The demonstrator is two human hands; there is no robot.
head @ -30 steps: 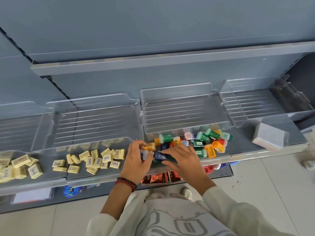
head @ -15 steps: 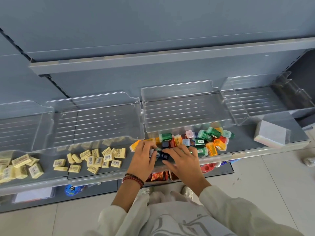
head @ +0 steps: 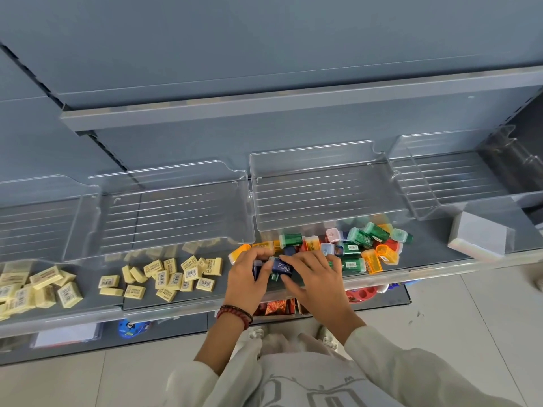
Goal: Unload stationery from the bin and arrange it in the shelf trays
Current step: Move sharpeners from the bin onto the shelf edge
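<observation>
Seen from the head camera, a person at a grey shelf (head: 440, 267) works both hands on a small blue box (head: 282, 267) held just above the shelf's front edge. The left hand (head: 245, 279), a beaded bracelet (head: 235, 314) at its wrist, curls its fingers round one end. The right hand (head: 318, 279) pinches the other end between thumb and forefinger. The box is dark blue, short and squarish, with pale print on its face; whether it is a sharpener or a case cannot be told. It probably handles as a light, stiff piece of smooth plastic that slips easily from a loose grip and is best taken across its flat sides. Any cap looks likely to pop off if squeezed at the end. Just beside the right hand lies a loose heap of similar boxes (head: 357, 240) in green, orange, pink and pale blue. Farther left, yellow erasers (head: 176, 274) are scattered under a row of clear trays (head: 323, 160), and a white carton (head: 482, 236) sits at the far right.
</observation>
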